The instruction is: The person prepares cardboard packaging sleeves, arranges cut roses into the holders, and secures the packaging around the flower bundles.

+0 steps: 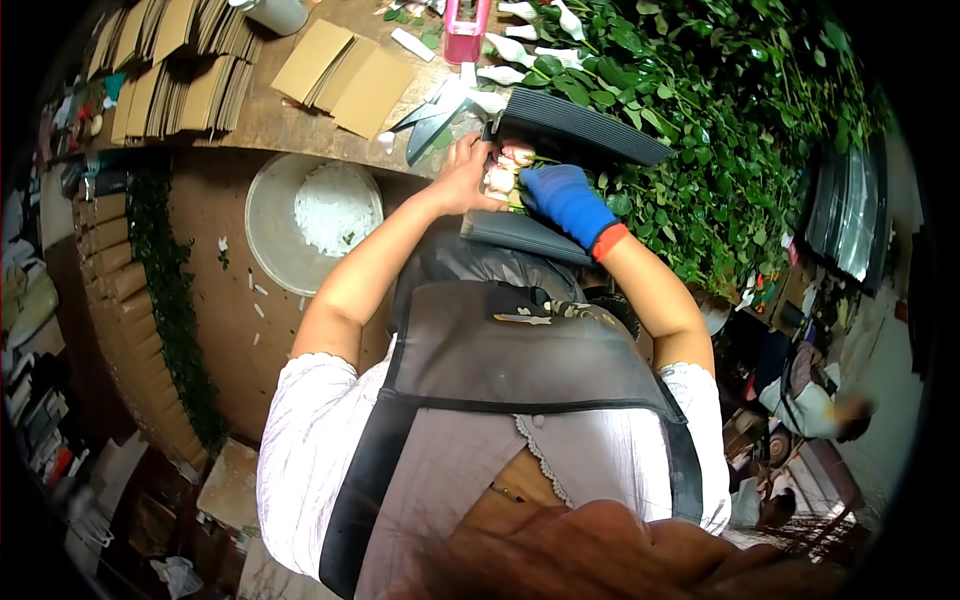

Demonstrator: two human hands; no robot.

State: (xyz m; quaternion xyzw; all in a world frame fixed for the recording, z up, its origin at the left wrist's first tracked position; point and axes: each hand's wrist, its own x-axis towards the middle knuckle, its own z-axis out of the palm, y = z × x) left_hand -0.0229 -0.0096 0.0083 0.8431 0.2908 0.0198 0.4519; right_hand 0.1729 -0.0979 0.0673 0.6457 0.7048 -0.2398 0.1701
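Observation:
Several pale pink roses [502, 176] lie with their heads together in a black ribbed holder [585, 125], whose near side shows below them. My bare left hand [464, 178] curves around the rose heads at the holder's left end, thumb on the near side and fingers on the far side. In a blue knitted glove with a red cuff, my right hand [565, 200] is closed just right of the heads, over the stems. Its fingertips and most of the stems are hidden. Scissors [435, 122] rest on the table beyond my left hand.
Leafy rose stems [690, 130] cover the table's right side, with white-wrapped heads [510, 48] at the back. Folded cardboard pieces [345, 80] and a pink tool [466, 30] lie farther back. A bucket [262, 225] with white scraps stands left, below the table edge.

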